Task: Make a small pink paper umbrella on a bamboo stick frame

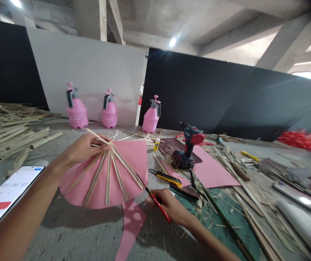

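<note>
My left hand (91, 146) is closed on the upper end of a fan, where its pale bamboo strips meet. The pink paper (101, 188) of the fan spreads below, with several strips lying across it and a curved lower edge. My right hand (166, 204) is closed around red-handled scissors (159, 206), whose blades reach the paper's right edge beside the rightmost strip. Under the fan hangs a narrow pink paper offcut (130, 226), its upper end at the fan's lower edge.
A yellow utility knife (169, 177), a glue stick (157, 144) and a cordless drill (188, 145) are beyond my right hand. Pink sprayers (109, 114) stand at the back. Bamboo strips (5, 134) pile at left, near a phone (11, 192); a green mat (226, 224) is at right.
</note>
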`<state>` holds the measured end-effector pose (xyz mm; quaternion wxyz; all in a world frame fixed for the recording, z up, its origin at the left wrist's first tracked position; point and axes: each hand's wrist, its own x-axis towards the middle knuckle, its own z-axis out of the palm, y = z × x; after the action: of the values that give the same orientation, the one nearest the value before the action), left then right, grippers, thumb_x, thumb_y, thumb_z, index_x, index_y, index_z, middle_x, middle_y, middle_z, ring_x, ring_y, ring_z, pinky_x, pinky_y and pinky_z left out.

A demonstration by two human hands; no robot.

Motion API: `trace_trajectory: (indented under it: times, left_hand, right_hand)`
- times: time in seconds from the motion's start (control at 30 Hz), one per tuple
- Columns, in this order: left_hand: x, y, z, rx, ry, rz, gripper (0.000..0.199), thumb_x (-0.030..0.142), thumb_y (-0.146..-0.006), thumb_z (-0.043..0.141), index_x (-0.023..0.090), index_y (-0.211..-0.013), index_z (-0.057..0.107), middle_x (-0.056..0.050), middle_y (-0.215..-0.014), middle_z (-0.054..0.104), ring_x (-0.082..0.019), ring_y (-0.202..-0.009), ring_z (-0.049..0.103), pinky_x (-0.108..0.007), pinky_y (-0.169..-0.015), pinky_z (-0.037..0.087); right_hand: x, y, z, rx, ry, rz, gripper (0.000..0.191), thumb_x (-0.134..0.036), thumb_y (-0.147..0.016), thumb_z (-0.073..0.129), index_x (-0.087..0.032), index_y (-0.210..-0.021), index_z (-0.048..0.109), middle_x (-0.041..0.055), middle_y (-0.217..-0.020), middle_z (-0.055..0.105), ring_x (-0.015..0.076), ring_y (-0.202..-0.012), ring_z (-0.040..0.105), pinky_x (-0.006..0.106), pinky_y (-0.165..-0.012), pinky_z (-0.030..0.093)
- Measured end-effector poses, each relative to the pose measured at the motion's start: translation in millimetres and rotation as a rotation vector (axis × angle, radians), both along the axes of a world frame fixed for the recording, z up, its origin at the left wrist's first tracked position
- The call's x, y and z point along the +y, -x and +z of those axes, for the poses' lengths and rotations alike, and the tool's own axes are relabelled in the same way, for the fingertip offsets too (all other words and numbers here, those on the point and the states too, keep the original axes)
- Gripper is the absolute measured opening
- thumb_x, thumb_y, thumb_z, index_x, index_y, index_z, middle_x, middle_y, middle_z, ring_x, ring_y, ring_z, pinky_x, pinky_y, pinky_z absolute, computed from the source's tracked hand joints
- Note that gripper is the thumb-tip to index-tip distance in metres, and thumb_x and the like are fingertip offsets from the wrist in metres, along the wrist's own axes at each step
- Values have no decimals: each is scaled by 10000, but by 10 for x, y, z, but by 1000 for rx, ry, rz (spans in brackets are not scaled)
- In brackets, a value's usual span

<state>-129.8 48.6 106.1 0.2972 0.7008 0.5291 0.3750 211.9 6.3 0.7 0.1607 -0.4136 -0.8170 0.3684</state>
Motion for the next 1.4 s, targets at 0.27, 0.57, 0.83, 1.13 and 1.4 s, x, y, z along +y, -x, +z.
trace_trajectory:
  times: [0.27, 0.57, 0.83, 1.13, 1.4]
  left_hand:
    - [6, -13, -37, 13, 10, -42, 351, 503, -836, 720, 180, -962, 777, -103, -1125, 764, -253, -1054, 704, -350, -932, 537]
    - [8, -4, -27, 42, -12, -27, 400, 518, -825, 731, 178, -1032, 776, -108, -1156, 750, -241, -996, 712, -318, -886, 541]
    - [43, 56, -57, 78, -37, -62, 341, 508, -859, 697, 193, -920, 815, -103, -1264, 706, -235, -1029, 690, -317, -913, 524]
    - [24, 18, -46, 91, -14, -86, 350, 510, -866, 687, 198, -963, 811, -101, -1136, 751, -223, -969, 711, -314, -885, 543]
    - [25, 14, -44, 106, -21, -79, 356, 523, -858, 694, 197, -939, 812, -93, -1057, 759, -221, -952, 698, -308, -891, 527]
  right_hand:
    - [-40, 35, 77, 2, -7, 43, 552, -674, -945, 446, -195, -675, 390, -53, -662, 322, 116, -628, 284, 263, -555, 206]
    - [-20, 23, -48, 0, -15, -24, 575, -607, -927, 547, -197, -587, 330, -59, -603, 238, 96, -574, 236, 272, -529, 153]
    - [-53, 61, -46, 34, 0, -8, 519, -586, -919, 572, -190, -631, 397, -58, -635, 296, 103, -600, 264, 252, -540, 183]
    - [-99, 75, 72, 22, 15, 35, 507, -597, -949, 503, -190, -663, 402, -56, -653, 307, 107, -610, 270, 253, -535, 194]
    - [-95, 117, 12, 15, -22, -24, 564, -619, -952, 448, -202, -589, 336, -49, -599, 266, 101, -565, 259, 266, -521, 172]
